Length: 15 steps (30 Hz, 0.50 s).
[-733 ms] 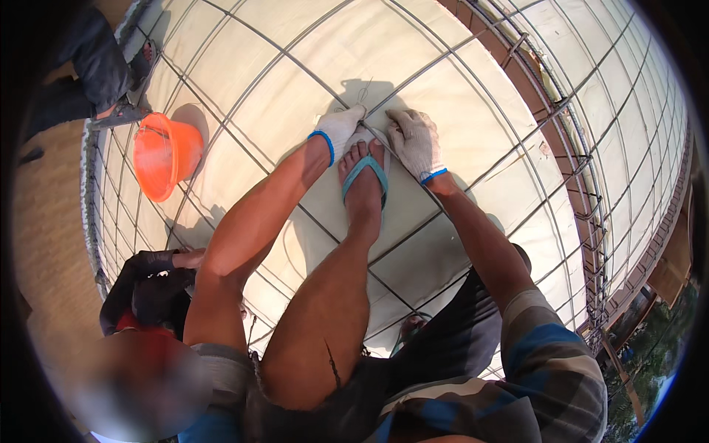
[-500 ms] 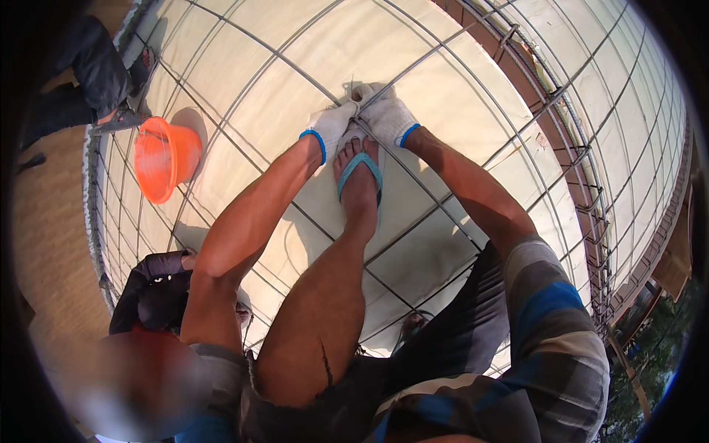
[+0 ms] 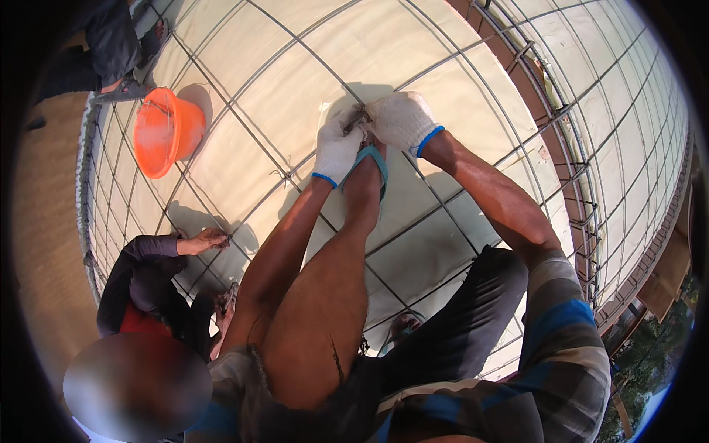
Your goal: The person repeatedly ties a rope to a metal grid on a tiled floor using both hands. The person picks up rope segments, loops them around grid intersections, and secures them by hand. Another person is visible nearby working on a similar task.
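Note:
Both my hands wear white knitted gloves with blue cuffs and meet above a crossing of the steel rebar grid (image 3: 298, 38). My left hand (image 3: 340, 146) is closed, fingertips pinched together at the bars. My right hand (image 3: 404, 121) is closed beside it, its back turned up. Whatever lies between the fingertips is too small and covered to make out. Just below the gloves, my foot in a teal flip-flop (image 3: 383, 176) is planted on the pale panel (image 3: 413, 70) beneath the grid; my toes are mostly hidden.
An orange bucket (image 3: 190, 130) stands on the grid at left. One co-worker crouches at lower left, a bare hand (image 3: 201, 241) over the bars. Another person's leg (image 3: 111, 44) shows at upper left. A denser rebar cage (image 3: 545, 87) runs along a brown recess at right.
My right hand has shifted right and turned its back upward. My left hand has swung more upright, its fingertips beside the right's. The crouching co-worker's hand has come out over the bars.

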Each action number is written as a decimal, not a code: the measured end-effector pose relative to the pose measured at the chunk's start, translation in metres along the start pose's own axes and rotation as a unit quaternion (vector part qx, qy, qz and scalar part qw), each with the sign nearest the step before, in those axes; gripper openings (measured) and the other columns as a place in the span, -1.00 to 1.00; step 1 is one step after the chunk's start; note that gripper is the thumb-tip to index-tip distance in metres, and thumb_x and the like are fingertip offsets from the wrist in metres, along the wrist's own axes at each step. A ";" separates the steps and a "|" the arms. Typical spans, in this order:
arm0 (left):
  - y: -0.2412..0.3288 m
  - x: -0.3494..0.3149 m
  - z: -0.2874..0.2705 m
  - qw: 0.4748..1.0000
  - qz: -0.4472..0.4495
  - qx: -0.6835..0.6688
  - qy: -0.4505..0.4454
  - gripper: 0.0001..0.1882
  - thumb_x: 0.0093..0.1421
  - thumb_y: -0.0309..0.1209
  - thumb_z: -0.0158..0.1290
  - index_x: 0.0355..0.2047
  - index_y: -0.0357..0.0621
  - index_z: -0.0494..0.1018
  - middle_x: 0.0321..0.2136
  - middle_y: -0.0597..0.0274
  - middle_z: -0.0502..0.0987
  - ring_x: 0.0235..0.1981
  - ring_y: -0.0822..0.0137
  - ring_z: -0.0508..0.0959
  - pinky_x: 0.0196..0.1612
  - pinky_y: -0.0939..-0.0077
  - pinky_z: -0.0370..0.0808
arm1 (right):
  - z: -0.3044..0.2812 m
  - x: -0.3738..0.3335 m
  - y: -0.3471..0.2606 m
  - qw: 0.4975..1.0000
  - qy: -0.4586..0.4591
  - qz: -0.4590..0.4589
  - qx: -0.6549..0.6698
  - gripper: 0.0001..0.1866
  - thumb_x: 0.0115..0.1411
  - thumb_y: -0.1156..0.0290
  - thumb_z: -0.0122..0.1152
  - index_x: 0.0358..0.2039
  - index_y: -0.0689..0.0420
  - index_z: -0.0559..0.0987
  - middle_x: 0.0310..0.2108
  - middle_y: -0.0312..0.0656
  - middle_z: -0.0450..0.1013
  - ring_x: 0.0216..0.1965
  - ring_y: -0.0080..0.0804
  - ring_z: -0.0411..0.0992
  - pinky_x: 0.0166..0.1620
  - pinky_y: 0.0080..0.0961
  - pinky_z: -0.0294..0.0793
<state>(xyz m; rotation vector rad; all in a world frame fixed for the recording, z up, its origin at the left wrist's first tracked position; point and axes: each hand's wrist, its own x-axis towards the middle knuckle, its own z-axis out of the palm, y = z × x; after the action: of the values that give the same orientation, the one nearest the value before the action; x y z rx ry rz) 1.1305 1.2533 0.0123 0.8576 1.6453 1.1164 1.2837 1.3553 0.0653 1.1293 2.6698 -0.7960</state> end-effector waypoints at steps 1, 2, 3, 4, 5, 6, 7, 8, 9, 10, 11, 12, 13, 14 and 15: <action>-0.001 0.004 -0.005 0.998 0.035 0.045 -0.007 -0.65 0.44 -0.44 0.12 0.13 -0.39 0.63 -0.24 0.15 0.73 -0.26 0.45 0.64 -0.13 0.54 0.58 | -0.008 0.003 -0.003 1.000 -0.013 0.005 0.007 -0.71 0.35 0.16 0.23 -0.18 0.09 0.75 -0.28 0.04 0.69 -0.17 0.04 0.68 -0.11 -0.07 0.65; -0.003 0.007 -0.009 0.993 0.070 0.090 -0.014 -0.64 0.44 -0.46 0.10 0.16 -0.38 0.62 -0.21 0.15 0.74 -0.25 0.42 0.66 -0.11 0.51 0.60 | -0.013 0.005 -0.006 1.000 -0.025 0.010 0.014 -0.69 0.37 0.15 0.21 -0.19 0.10 0.75 -0.28 0.04 0.69 -0.18 0.05 0.68 -0.13 -0.06 0.66; -0.005 0.010 -0.010 0.997 0.029 0.075 -0.007 -0.64 0.44 -0.46 0.09 0.17 -0.34 0.62 -0.16 0.12 0.73 -0.21 0.37 0.67 -0.07 0.47 0.60 | -0.010 0.004 -0.007 0.999 0.012 0.010 0.039 -0.71 0.36 0.16 0.23 -0.19 0.09 0.74 -0.29 0.02 0.69 -0.19 0.05 0.68 -0.12 -0.06 0.66; 0.003 0.011 -0.003 0.998 -0.014 0.058 -0.003 -0.64 0.43 -0.47 0.09 0.18 -0.31 0.62 -0.12 0.10 0.73 -0.18 0.31 0.69 -0.04 0.43 0.61 | 0.004 -0.004 -0.001 0.997 0.047 0.013 0.063 -0.73 0.34 0.16 0.25 -0.19 0.09 0.73 -0.31 0.00 0.69 -0.19 0.04 0.68 -0.12 -0.06 0.66; 0.006 0.008 0.005 0.997 -0.062 0.037 -0.002 -0.63 0.42 -0.48 0.08 0.19 -0.28 0.62 -0.07 0.07 0.72 -0.14 0.25 0.71 0.00 0.40 0.61 | 0.020 -0.014 0.004 0.993 0.078 0.020 0.086 -0.74 0.33 0.17 0.27 -0.19 0.08 0.72 -0.32 -0.02 0.69 -0.20 0.04 0.68 -0.11 -0.05 0.66; 0.004 0.008 0.010 0.997 -0.036 0.073 -0.004 -0.63 0.42 -0.49 0.09 0.20 -0.27 0.62 -0.07 0.06 0.73 -0.09 0.26 0.71 0.04 0.40 0.61 | 0.036 -0.014 0.006 0.991 0.109 0.040 0.072 -0.76 0.28 0.21 0.29 -0.22 0.08 0.75 -0.34 -0.03 0.69 -0.22 0.04 0.69 -0.12 -0.05 0.67; -0.004 0.006 0.006 0.994 -0.012 0.113 -0.004 -0.62 0.42 -0.50 0.09 0.20 -0.27 0.61 -0.07 0.05 0.74 -0.04 0.26 0.71 0.07 0.40 0.60 | 0.034 -0.008 -0.003 0.996 0.079 0.035 0.032 -0.76 0.29 0.21 0.26 -0.25 0.07 0.77 -0.32 -0.03 0.70 -0.21 0.03 0.69 -0.12 -0.07 0.67; -0.006 0.007 0.002 0.988 0.014 0.154 -0.007 -0.62 0.42 -0.51 0.10 0.21 -0.27 0.61 -0.07 0.03 0.75 0.02 0.26 0.71 0.11 0.40 0.60 | 0.029 0.003 -0.014 0.998 0.052 0.032 -0.008 -0.74 0.30 0.20 0.24 -0.28 0.06 0.79 -0.29 -0.03 0.71 -0.20 0.01 0.70 -0.12 -0.10 0.67; -0.008 0.009 -0.002 0.986 0.021 0.160 -0.044 -0.63 0.43 -0.48 0.10 0.20 -0.26 0.61 -0.08 0.02 0.75 0.01 0.25 0.72 0.10 0.38 0.60 | 0.022 0.011 -0.022 0.998 0.024 0.029 -0.047 -0.72 0.31 0.20 0.22 -0.31 0.05 0.81 -0.27 -0.03 0.72 -0.19 0.00 0.71 -0.12 -0.12 0.67; -0.007 0.011 -0.007 0.982 0.029 0.167 -0.081 -0.64 0.44 -0.46 0.10 0.19 -0.25 0.62 -0.10 0.02 0.75 0.01 0.24 0.72 0.10 0.36 0.60 | 0.009 0.015 -0.026 0.997 -0.037 0.016 -0.065 -0.76 0.22 0.22 0.29 -0.32 0.03 0.82 -0.21 -0.02 0.72 -0.12 -0.03 0.71 -0.07 -0.14 0.67; -0.006 0.014 -0.010 0.977 0.037 0.175 -0.118 -0.65 0.45 -0.44 0.09 0.18 -0.24 0.62 -0.11 0.01 0.75 0.00 0.23 0.72 0.10 0.34 0.60 | 0.007 0.017 -0.020 0.996 -0.045 -0.019 -0.070 -0.72 0.27 0.17 0.24 -0.28 0.02 0.82 -0.19 -0.03 0.72 -0.12 -0.01 0.70 -0.05 -0.13 0.67; -0.006 0.017 -0.011 0.970 0.007 0.197 -0.144 -0.65 0.46 -0.38 0.08 0.16 -0.26 0.62 -0.10 0.01 0.74 -0.01 0.22 0.72 0.08 0.31 0.59 | 0.003 0.020 -0.012 0.994 -0.053 -0.053 -0.075 -0.68 0.31 0.13 0.20 -0.24 0.00 0.83 -0.18 -0.05 0.73 -0.11 0.01 0.70 -0.03 -0.12 0.67; -0.008 0.018 -0.010 0.971 0.009 0.200 -0.129 -0.64 0.47 -0.37 0.07 0.16 -0.26 0.62 -0.09 0.00 0.74 -0.02 0.22 0.72 0.07 0.30 0.59 | 0.002 0.023 -0.004 0.991 -0.062 -0.089 -0.078 -0.64 0.36 0.09 0.16 -0.21 -0.01 0.83 -0.17 -0.07 0.73 -0.10 0.03 0.69 -0.01 -0.11 0.67; -0.015 0.017 -0.018 0.972 0.006 0.208 -0.107 -0.63 0.48 -0.35 0.05 0.16 -0.26 0.62 -0.07 -0.01 0.73 -0.03 0.22 0.72 0.06 0.29 0.59 | -0.016 0.029 -0.003 0.996 -0.080 -0.024 0.019 -0.57 0.41 0.01 0.08 -0.17 -0.03 0.83 -0.14 -0.07 0.73 -0.07 0.03 0.68 0.02 -0.13 0.65; -0.018 0.016 -0.021 0.974 0.004 0.211 -0.085 -0.63 0.48 -0.33 0.04 0.17 -0.26 0.62 -0.06 -0.02 0.72 -0.03 0.21 0.71 0.05 0.28 0.59 | -0.039 0.033 0.006 0.988 -0.098 0.043 0.110 -0.50 0.46 -0.07 0.01 -0.14 -0.06 0.83 -0.12 -0.07 0.73 -0.04 0.03 0.67 0.06 -0.14 0.64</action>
<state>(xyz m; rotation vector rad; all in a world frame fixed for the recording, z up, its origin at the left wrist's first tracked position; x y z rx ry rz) 1.1045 1.2555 -0.0065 1.1964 1.7604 0.6805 1.2671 1.3995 0.0853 1.1374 2.4007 -1.1435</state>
